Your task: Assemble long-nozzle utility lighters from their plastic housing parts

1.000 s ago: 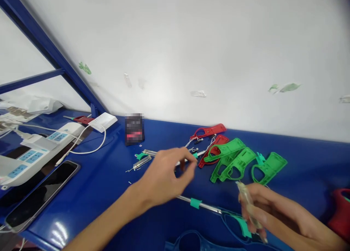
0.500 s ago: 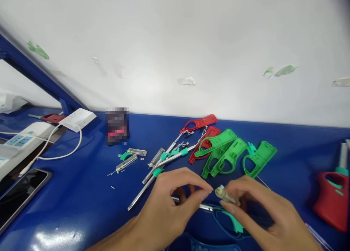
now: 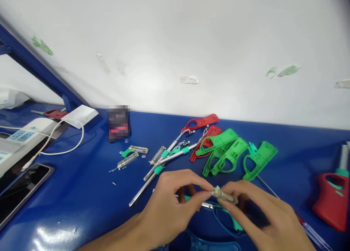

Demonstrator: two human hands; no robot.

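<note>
My right hand (image 3: pixel 262 211) pinches a small clear lighter fuel tank (image 3: pixel 228 197) between thumb and forefinger. Its pale valve end (image 3: pixel 216 191) points left. Thumb and forefinger of my left hand (image 3: pixel 177 203) are closed together right at that end; what they hold, if anything, is too small to make out. Below both hands lie a metal lighter tube (image 3: pixel 207 205) with green parts and a dark blue lighter casing half (image 3: pixel 212 246), partly hidden by the hands.
Ahead lie green casing halves (image 3: pixel 232 154), red casing halves (image 3: pixel 202 122), metal tubes with wires (image 3: pixel 144 189) and several clear tanks (image 3: pixel 128 160). A red lighter (image 3: pixel 332 203) is at right. On the left are a phone (image 3: pixel 24 191), a power strip (image 3: pixel 30 134) and a white cable (image 3: pixel 82 136).
The tank in my right hand has come left and met my left fingertips; a gap separated them before. The view has shifted slightly.
</note>
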